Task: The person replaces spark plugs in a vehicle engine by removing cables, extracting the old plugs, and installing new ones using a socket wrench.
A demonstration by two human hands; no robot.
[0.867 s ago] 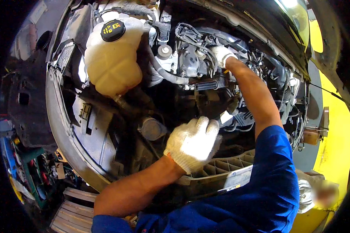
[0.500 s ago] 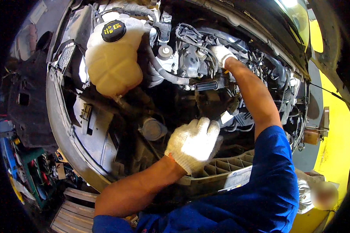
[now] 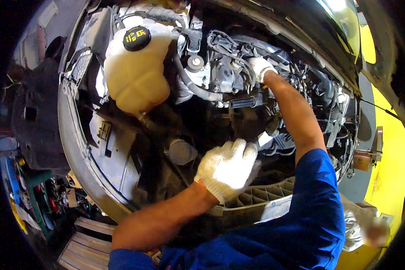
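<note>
My left hand (image 3: 227,170), in a white knit glove, is at the front of an open engine bay, just above the ribbed front crosspiece (image 3: 267,194). Its fingers curl downward, closed; whatever they grip is hidden beneath the glove. Beside those fingertips is a dark part with a white patch (image 3: 264,138). Deep among the hoses on the engine (image 3: 222,74), my right hand (image 3: 260,68) wears a similar glove. Its fingers disappear behind cables and pipes. A thick grey hose (image 3: 198,92) runs to the left of it, above a black ribbed pipe (image 3: 243,102).
A yellowed coolant tank (image 3: 137,74) with a black cap (image 3: 137,38) stands at the left. The raised bonnet (image 3: 297,27) borders the far right. Outside the car are a wooden slatted stand (image 3: 87,245) and cluttered tools (image 3: 42,198) at lower left.
The whole view has shifted slightly, moving the engine bay a little to the right in the picture. Both hands stay at about the same spots.
</note>
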